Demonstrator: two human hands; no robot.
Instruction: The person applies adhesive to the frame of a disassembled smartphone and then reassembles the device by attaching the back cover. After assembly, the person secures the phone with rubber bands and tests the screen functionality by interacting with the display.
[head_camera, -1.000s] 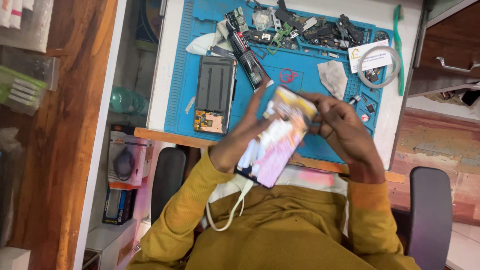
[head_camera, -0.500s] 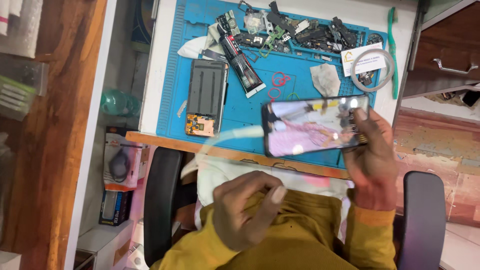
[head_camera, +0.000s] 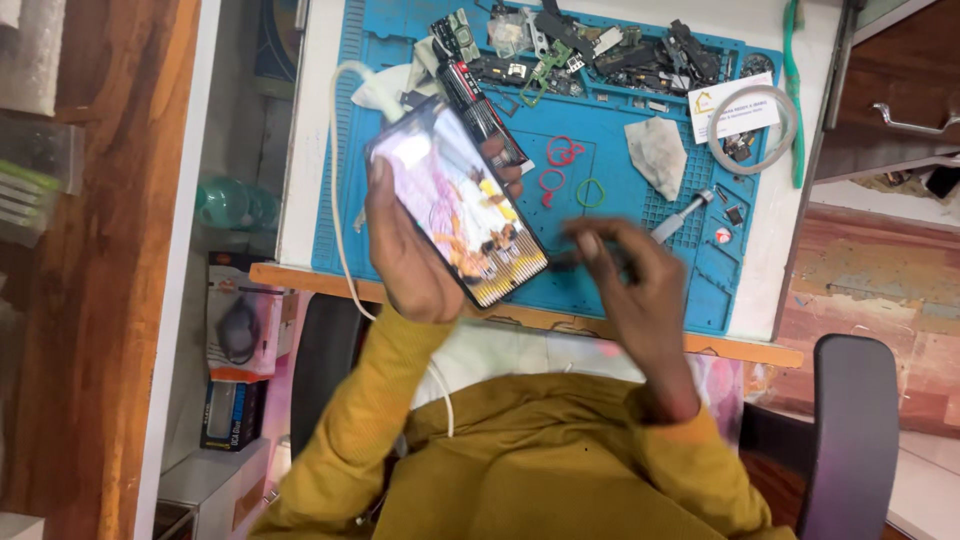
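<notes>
Surface: your blue repair mat (head_camera: 610, 270) on a white bench, cluttered with parts.
Phone: phone (head_camera: 458, 203) lit, long axis diagonal, upper-left to lower-right.
Grip: your left hand (head_camera: 410, 255) clasps it; your right hand (head_camera: 625, 275) pinches a thin tool.

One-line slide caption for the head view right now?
Left hand holds a lit smartphone over the blue repair mat; right hand pinches a small tool beside it.

Left hand (head_camera: 410, 250) raised at 10 o'clock, fingers wrapped in a grip, elbow bent. Right hand (head_camera: 625, 275) at 2 o'clock, fingertips pinched, blurred.
</notes>
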